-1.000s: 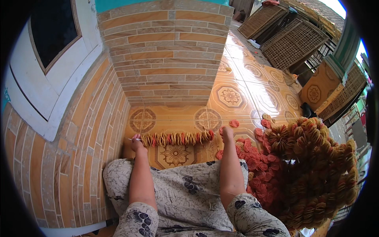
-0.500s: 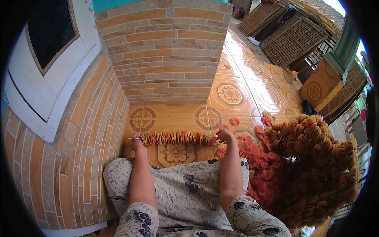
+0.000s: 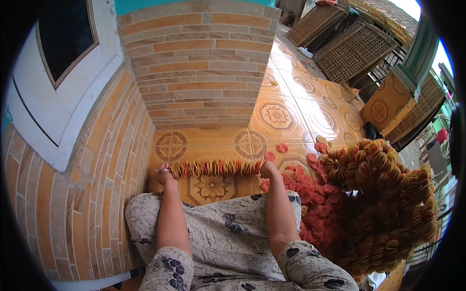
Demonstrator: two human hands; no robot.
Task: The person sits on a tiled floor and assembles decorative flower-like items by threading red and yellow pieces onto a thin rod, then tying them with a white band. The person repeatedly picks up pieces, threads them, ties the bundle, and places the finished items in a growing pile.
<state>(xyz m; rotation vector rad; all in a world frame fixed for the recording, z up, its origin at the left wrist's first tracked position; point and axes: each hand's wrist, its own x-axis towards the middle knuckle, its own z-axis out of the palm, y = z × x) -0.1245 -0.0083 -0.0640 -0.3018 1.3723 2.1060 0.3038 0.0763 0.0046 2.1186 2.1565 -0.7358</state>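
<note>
The left hand (image 3: pixel 165 175) pinches the thin pale end of a strung row of yellow and red discs (image 3: pixel 213 168), stretched over the tiled floor (image 3: pixel 204 140). The right hand (image 3: pixel 269 169) bunches at the other end, its grip hidden. Threading seems underway; next calls for pushing discs snug. Loose red discs (image 3: pixel 318 208) lie rightward. A second ago, the right hand stood clear of the row.

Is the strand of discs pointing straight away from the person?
No, the strand runs sideways from the left hand to the right hand.
</note>
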